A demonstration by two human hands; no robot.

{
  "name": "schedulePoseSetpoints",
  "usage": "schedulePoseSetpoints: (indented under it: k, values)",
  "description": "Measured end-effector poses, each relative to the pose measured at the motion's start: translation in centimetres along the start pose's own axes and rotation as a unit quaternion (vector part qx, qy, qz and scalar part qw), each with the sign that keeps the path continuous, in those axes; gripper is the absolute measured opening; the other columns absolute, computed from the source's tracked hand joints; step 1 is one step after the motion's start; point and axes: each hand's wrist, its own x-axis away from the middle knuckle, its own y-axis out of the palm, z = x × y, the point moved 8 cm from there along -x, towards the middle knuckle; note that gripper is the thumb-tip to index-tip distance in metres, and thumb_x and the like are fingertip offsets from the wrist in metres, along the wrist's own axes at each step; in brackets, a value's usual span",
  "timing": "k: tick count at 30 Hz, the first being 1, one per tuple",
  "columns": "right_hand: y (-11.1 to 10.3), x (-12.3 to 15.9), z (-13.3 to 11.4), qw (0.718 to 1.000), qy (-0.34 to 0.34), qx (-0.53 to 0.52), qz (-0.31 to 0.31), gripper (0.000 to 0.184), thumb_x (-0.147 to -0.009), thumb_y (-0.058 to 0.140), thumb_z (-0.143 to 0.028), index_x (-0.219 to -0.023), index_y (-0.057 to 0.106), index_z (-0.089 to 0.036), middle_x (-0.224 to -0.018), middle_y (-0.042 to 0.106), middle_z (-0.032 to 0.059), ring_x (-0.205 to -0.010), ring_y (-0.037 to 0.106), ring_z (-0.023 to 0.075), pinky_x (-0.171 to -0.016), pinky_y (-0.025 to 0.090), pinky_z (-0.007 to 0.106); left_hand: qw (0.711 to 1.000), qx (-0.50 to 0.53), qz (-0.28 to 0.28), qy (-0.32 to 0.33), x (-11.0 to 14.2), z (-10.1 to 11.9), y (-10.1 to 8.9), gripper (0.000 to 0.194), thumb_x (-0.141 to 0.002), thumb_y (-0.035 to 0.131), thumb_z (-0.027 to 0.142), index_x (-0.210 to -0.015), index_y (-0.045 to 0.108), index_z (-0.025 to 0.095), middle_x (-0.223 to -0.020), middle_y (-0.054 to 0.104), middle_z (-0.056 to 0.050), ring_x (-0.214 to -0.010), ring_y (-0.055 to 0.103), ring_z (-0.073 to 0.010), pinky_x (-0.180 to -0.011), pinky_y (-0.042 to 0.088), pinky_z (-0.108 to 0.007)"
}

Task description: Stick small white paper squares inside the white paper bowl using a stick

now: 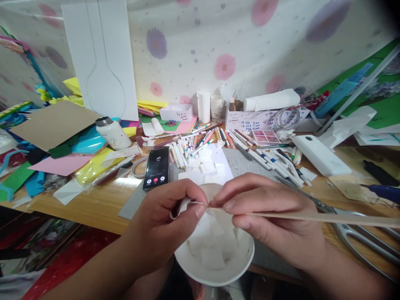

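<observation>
My left hand (165,225) pinches a small curled piece of white paper (185,205) between thumb and forefinger. A long, thin beige strip (350,218) lies between the thumb and fingers of my right hand (275,212); its material is hard to tell. The strip's tip meets the paper at my left fingertips, and its other end runs out of view on the right. Directly under both hands is a white bowl (215,278) with pale paper pieces (212,255) inside. Part of its far rim is hidden behind my fingers.
Large scissors (353,237) lie beside my right wrist. A phone (156,168) rests on the grey mat (128,208), near a roll of tape (137,167). Behind are many markers (265,156), cut paper pieces (208,164), a white bottle (113,134) and a white power bank (321,155).
</observation>
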Motion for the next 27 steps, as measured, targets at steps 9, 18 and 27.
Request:
schedulePoseSetpoints:
  k: [9,18,27]
  values:
    - [-0.11,-0.02,-0.15,1.000,0.000,0.020,-0.001,0.012,-0.091,0.076,-0.014,-0.099,0.081,-0.020,-0.097,0.083,0.0079,-0.088,0.079,0.0178,-0.079,0.066,0.027,1.000,0.001,-0.006,-0.025,0.09,-0.22,0.19,0.017,-0.081,0.058,0.026,-0.065,0.062,0.020,-0.057,0.049,0.006,-0.054,0.040,-0.0094,-0.052,0.029,-0.025]
    - [0.01,0.22,-0.08,1.000,-0.006,0.017,-0.008,0.014,-0.089,0.077,-0.011,-0.101,0.082,-0.018,-0.099,0.082,0.0079,-0.090,0.079,0.0169,-0.082,0.065,0.025,0.999,0.003,-0.028,-0.042,0.05,-0.47,0.34,0.017,-0.081,0.060,0.028,-0.066,0.061,0.020,-0.057,0.048,0.007,-0.054,0.040,-0.0092,-0.052,0.030,-0.025]
    - [0.01,-0.05,-0.16,1.000,-0.004,0.025,-0.009,0.009,-0.089,0.077,-0.012,-0.095,0.081,-0.017,-0.097,0.083,0.0086,-0.088,0.079,0.0162,-0.082,0.065,0.023,0.998,0.006,-0.040,-0.054,0.12,-0.82,0.48,0.018,-0.081,0.062,0.029,-0.065,0.061,0.020,-0.057,0.048,0.005,-0.054,0.039,-0.0104,-0.052,0.029,-0.024]
